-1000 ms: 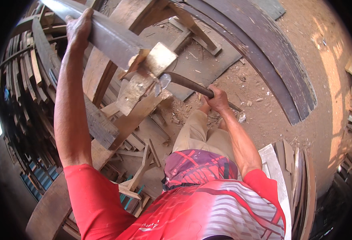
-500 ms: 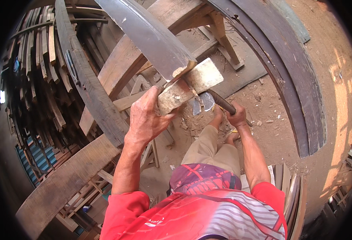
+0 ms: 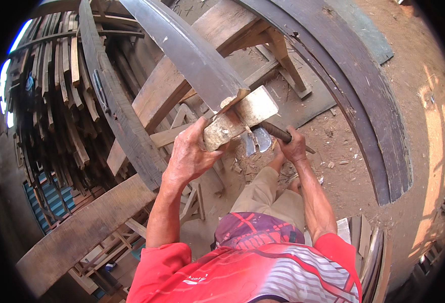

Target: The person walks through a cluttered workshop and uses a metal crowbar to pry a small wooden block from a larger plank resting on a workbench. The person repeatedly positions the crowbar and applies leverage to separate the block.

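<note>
Quick log from my end. My left grip [image 3: 188, 152] is closed on the near end of the pale block [image 3: 221, 132], thumb and fingers around it. My right grip [image 3: 294, 146] is wrapped around the dark rod [image 3: 277, 132], which runs from that hand up toward the block. The grey metal piece [image 3: 263, 139] hangs just under the block, between the two grips; can't tell how it joins the rod.

The dark plank [image 3: 197, 58] lies ahead of the left grip, its cut end right at the block. The trestle [image 3: 225, 25] passes beneath the plank, further off. Curved dark boards [image 3: 351, 86] sit beyond and right of the right grip; stacked lumber [image 3: 55, 76] well left of the left one.

Progress, my read: partway. Done: block placed at the plank's end, both grips on. Left: neither grip is off, and I can't tell if anything is tight. A dark seam splits the block; one piece or two, unclear.
</note>
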`<state>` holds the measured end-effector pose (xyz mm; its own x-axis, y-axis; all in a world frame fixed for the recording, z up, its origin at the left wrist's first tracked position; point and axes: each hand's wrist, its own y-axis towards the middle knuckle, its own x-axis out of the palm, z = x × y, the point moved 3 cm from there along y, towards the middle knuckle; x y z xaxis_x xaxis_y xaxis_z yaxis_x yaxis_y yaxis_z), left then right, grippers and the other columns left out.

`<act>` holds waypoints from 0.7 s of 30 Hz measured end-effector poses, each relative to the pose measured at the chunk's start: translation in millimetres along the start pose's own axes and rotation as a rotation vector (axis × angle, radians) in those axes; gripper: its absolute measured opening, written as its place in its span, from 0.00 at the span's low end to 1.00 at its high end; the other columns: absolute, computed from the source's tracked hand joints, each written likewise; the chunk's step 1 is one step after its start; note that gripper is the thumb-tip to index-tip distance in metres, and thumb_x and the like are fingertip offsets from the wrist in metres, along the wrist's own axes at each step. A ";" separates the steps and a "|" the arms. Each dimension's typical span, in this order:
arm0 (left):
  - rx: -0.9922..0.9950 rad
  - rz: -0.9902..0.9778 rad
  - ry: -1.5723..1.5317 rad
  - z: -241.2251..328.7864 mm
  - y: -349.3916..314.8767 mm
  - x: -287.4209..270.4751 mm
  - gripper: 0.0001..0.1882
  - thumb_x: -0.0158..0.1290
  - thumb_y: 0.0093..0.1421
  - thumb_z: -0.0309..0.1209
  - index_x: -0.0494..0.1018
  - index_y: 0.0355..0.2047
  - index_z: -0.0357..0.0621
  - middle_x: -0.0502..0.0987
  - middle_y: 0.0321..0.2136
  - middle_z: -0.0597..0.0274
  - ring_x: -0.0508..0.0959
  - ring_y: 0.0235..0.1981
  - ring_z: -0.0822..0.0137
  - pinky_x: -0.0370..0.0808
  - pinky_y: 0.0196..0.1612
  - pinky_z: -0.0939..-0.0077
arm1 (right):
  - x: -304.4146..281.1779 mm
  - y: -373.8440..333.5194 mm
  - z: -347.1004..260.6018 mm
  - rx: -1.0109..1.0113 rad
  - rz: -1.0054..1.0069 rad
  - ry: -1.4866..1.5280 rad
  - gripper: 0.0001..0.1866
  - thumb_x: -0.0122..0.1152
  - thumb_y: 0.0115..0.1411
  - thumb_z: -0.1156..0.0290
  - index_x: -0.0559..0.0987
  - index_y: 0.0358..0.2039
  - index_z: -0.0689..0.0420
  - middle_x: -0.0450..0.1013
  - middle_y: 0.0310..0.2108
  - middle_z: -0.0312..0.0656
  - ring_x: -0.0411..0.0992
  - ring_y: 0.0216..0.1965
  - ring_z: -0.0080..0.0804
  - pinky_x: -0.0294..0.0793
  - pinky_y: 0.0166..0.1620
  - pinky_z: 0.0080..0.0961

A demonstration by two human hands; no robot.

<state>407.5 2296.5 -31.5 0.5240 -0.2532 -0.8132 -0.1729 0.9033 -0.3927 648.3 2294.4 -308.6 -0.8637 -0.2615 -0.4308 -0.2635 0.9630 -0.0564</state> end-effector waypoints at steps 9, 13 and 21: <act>0.050 0.098 -0.080 -3.7 0.0 11.4 0.25 0.67 0.47 0.28 0.73 0.45 0.35 0.79 0.36 0.43 0.81 0.40 0.41 0.78 0.42 0.56 | 19.9 27.0 17.1 -0.178 0.027 0.063 0.11 0.63 0.59 0.68 0.72 0.24 0.57 0.72 0.21 0.53 0.75 0.26 0.59 0.72 0.26 0.46; -0.018 0.030 -0.046 2.5 2.4 4.4 0.29 0.66 0.52 0.29 0.72 0.54 0.38 0.81 0.37 0.44 0.83 0.40 0.49 0.77 0.44 0.59 | 14.6 29.1 10.0 -0.117 -0.023 0.032 0.12 0.64 0.59 0.66 0.72 0.25 0.57 0.73 0.23 0.54 0.74 0.29 0.61 0.72 0.28 0.48; 0.039 0.080 0.107 -0.5 -12.9 -8.6 0.20 0.66 0.53 0.32 0.72 0.42 0.37 0.80 0.34 0.44 0.82 0.38 0.45 0.77 0.42 0.58 | -13.1 1.5 -22.3 0.080 -0.063 0.048 0.11 0.68 0.54 0.70 0.72 0.26 0.58 0.72 0.21 0.56 0.75 0.29 0.61 0.71 0.29 0.48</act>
<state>404.8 2286.8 -19.6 0.4178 -0.2130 -0.8832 -0.1774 0.9343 -0.3093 649.7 2297.8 -282.9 -0.8665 -0.3226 -0.3810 -0.2843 0.9462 -0.1547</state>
